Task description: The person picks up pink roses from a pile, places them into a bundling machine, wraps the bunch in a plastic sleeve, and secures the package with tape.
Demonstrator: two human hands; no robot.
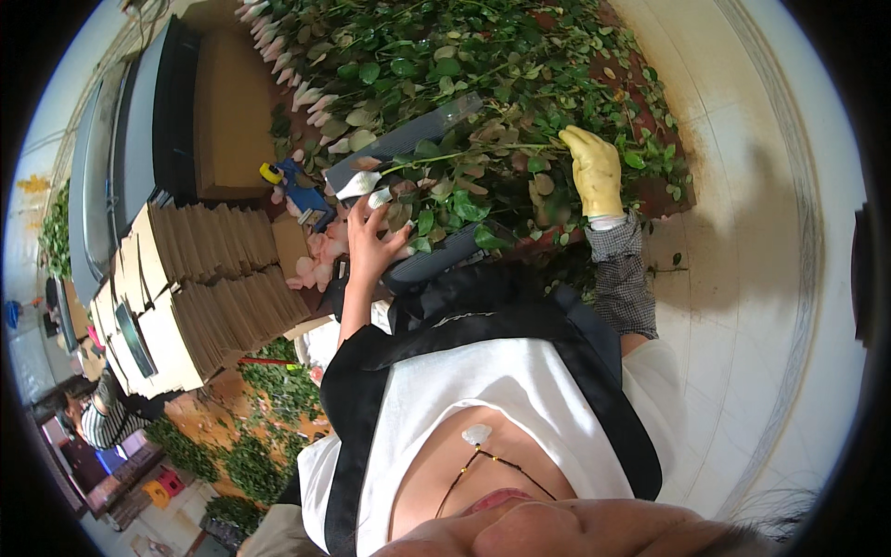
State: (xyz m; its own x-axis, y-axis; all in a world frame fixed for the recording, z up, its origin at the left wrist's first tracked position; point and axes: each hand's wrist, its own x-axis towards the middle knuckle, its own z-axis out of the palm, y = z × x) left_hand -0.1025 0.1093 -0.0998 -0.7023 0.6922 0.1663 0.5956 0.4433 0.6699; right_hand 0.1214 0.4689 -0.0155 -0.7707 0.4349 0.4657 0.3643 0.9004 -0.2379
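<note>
Pale rose buds on long leafy stems lie across the table. My bare left hand (pixel 371 243) is at the bud end, its fingers spread and touching or just beside a few white-sleeved rose heads (pixel 360 185). My right hand (pixel 594 174), in a yellow glove, has its fingertips closed on the far end of a green rose stem (pixel 506 147), which runs left toward those heads. Under the stems sits a dark ribbed holder (pixel 399 139) with a clear end; another dark ribbed piece (pixel 445 260) lies nearer me. Leaves hide parts of both.
A thick pile of roses (pixel 445 65) covers the far table. On the left are a blue tool with a yellow end (pixel 304 197), pink petals (pixel 325 252), stacked cardboard sheets (pixel 223 260) and a cardboard box (pixel 237 116). Cut greenery (pixel 269 381) lies on the floor. Another person (pixel 104 420) is far left.
</note>
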